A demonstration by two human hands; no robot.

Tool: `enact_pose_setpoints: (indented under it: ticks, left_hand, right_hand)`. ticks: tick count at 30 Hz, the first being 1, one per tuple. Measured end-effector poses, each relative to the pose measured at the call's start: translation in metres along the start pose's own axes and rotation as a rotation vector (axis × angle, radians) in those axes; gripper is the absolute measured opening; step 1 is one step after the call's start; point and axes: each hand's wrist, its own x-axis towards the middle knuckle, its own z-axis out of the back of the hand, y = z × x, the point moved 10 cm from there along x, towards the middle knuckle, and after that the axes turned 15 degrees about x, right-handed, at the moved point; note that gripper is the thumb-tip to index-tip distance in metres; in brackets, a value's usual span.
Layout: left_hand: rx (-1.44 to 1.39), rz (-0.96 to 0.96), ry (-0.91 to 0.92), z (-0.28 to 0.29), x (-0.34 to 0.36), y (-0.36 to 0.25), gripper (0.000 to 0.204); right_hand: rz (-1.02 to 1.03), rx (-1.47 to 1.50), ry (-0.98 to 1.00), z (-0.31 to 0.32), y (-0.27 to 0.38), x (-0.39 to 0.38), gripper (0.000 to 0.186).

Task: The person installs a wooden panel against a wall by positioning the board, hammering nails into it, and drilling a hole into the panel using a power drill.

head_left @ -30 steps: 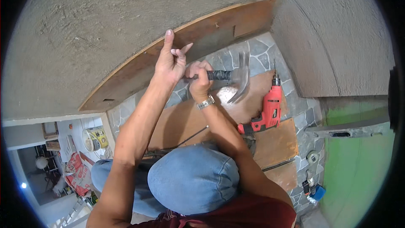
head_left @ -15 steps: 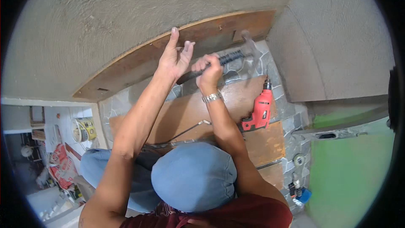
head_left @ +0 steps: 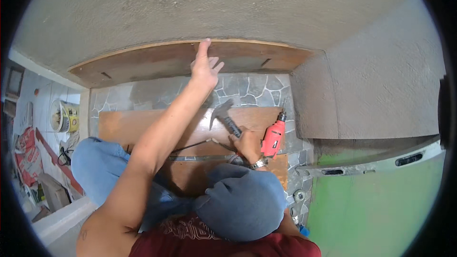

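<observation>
My left hand [head_left: 205, 70] reaches forward to a long brown wooden board [head_left: 157, 58] fixed along the foot of the rough grey wall. Its fingers are spread, one digit up by the board's top edge, and nothing is held in it. A claw hammer [head_left: 230, 123] is in my right hand [head_left: 248, 145], which is closed round the dark handle low over the floor boards. The metal head is tilted up toward the wall, apart from the standing board. Just right of that hand lies a red power drill [head_left: 273, 139], its bit directed to the wall.
Another brown board [head_left: 119, 123] lies on the stone-patterned floor [head_left: 252, 85]. To the right, a long spirit level [head_left: 376, 165] lies across a green surface [head_left: 371, 204], near a tape roll [head_left: 299, 196]. Beyond the left edge are a bucket [head_left: 59, 116] and a red-and-white sack [head_left: 28, 157].
My right hand has lowered the hammer from near the wall back toward my knees. My left hand remains at the board's top edge. The view has shifted.
</observation>
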Motion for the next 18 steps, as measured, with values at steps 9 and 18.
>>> enact_pose_setpoints:
  ticks: [9, 18]
  left_hand:
    - [0.142, 0.026, 0.057, 0.01, -0.019, 0.003, 0.103]
    - [1.595, 0.079, 0.841, 0.12, -0.059, -0.066, 0.051]
  right_hand:
    - [0.028, -0.059, 0.03, -0.044, -0.012, 0.018, 0.039]
    - [0.133, -0.069, 0.095, -0.059, -0.002, 0.018, 0.043]
